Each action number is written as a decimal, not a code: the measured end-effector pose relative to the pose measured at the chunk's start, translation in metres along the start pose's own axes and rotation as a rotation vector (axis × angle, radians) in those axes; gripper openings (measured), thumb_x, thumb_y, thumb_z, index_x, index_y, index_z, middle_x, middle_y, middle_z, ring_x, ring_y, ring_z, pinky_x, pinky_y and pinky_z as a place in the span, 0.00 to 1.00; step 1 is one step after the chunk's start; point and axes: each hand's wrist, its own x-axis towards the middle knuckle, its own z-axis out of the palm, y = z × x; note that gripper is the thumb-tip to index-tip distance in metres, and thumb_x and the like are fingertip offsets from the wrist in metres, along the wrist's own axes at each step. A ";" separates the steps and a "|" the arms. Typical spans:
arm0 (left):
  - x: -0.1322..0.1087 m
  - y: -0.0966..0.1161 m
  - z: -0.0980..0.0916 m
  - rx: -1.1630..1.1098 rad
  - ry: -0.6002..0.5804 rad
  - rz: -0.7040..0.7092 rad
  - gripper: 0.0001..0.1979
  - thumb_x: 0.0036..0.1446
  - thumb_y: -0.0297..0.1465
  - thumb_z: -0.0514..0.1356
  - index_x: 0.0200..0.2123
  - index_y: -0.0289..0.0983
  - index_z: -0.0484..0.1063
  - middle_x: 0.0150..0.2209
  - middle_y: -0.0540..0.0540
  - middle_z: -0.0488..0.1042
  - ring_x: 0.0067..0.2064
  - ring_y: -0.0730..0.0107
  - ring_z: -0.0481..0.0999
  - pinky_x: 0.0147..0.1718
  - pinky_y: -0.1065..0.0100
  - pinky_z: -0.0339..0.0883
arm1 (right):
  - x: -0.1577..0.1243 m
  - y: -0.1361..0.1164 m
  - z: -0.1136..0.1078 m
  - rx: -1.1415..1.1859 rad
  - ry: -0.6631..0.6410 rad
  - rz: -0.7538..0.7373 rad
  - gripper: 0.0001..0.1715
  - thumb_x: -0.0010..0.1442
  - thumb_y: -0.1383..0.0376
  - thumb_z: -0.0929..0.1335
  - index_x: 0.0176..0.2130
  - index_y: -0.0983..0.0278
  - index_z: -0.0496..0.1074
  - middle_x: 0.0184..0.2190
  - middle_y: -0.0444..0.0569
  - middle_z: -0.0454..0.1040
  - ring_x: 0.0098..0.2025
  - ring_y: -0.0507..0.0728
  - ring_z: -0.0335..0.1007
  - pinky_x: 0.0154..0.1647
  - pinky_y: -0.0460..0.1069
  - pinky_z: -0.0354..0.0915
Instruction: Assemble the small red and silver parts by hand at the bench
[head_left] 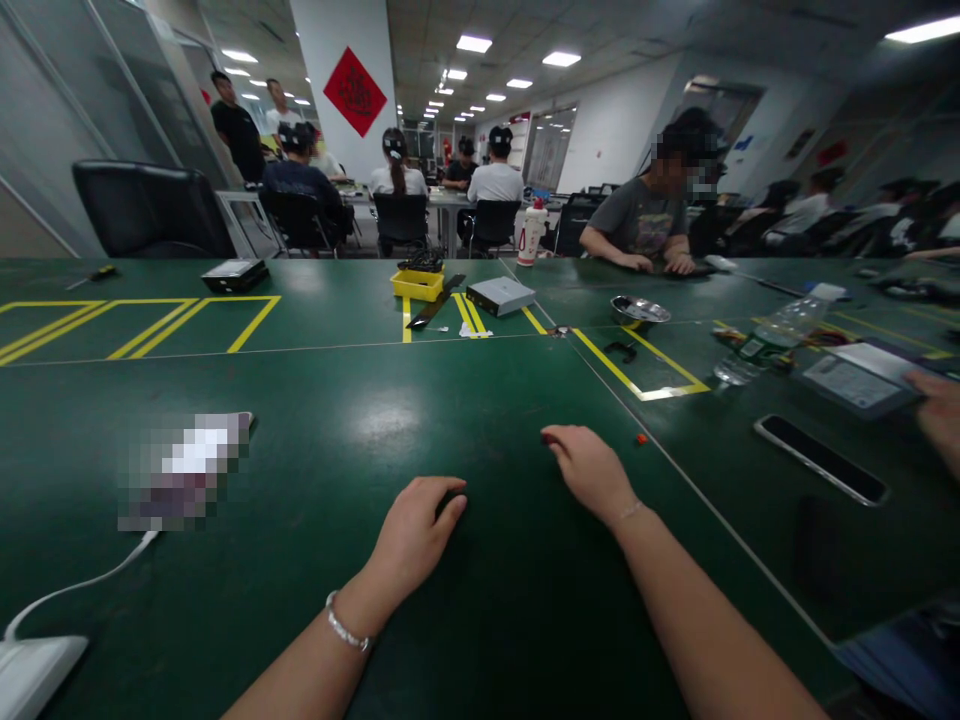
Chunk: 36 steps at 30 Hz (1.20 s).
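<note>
My left hand (418, 530) rests low over the green table (360, 630), fingers stretched out and thumb apart, holding nothing that I can see. A silver bracelet circles that wrist. To the right and slightly farther away, my right hand (590, 472) is at the table with its fingers loosely bent; nothing shows in it, though its underside is hidden. The nearest thing to it is a small orange piece (641, 439). Left of my left hand lies a phone (187, 470), blurred out, with a white cable (82, 585) plugged into it.
Farther back are a yellow bin (418, 287), a grey box-shaped device (500, 295), a metal bowl (640, 310) and a white bottle (531, 235). On the right are a plastic bottle (780, 335), a dark phone (821, 458) and another person's hand (937, 410) at a metal-cased drive (859, 378).
</note>
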 end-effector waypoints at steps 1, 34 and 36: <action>0.000 0.002 0.000 -0.056 -0.010 -0.027 0.15 0.55 0.37 0.46 0.43 0.41 0.64 0.39 0.47 0.72 0.42 0.67 0.69 0.42 0.63 0.61 | -0.001 -0.020 0.003 0.044 -0.021 -0.109 0.15 0.56 0.68 0.56 0.42 0.63 0.65 0.34 0.49 0.69 0.36 0.55 0.63 0.36 0.50 0.60; 0.001 0.002 -0.005 -0.746 0.072 -0.228 0.17 0.56 0.39 0.44 0.37 0.35 0.66 0.20 0.52 0.65 0.22 0.75 0.62 0.23 0.73 0.56 | 0.002 0.028 0.005 0.697 0.006 0.651 0.10 0.48 0.62 0.64 0.30 0.65 0.70 0.27 0.48 0.71 0.30 0.54 0.67 0.34 0.51 0.63; 0.001 0.002 -0.006 -0.746 0.068 -0.226 0.15 0.55 0.38 0.47 0.37 0.35 0.66 0.23 0.50 0.68 0.24 0.75 0.64 0.25 0.73 0.58 | 0.002 -0.006 0.008 1.085 -0.080 0.613 0.09 0.45 0.64 0.67 0.29 0.66 0.69 0.26 0.47 0.70 0.29 0.52 0.66 0.33 0.49 0.64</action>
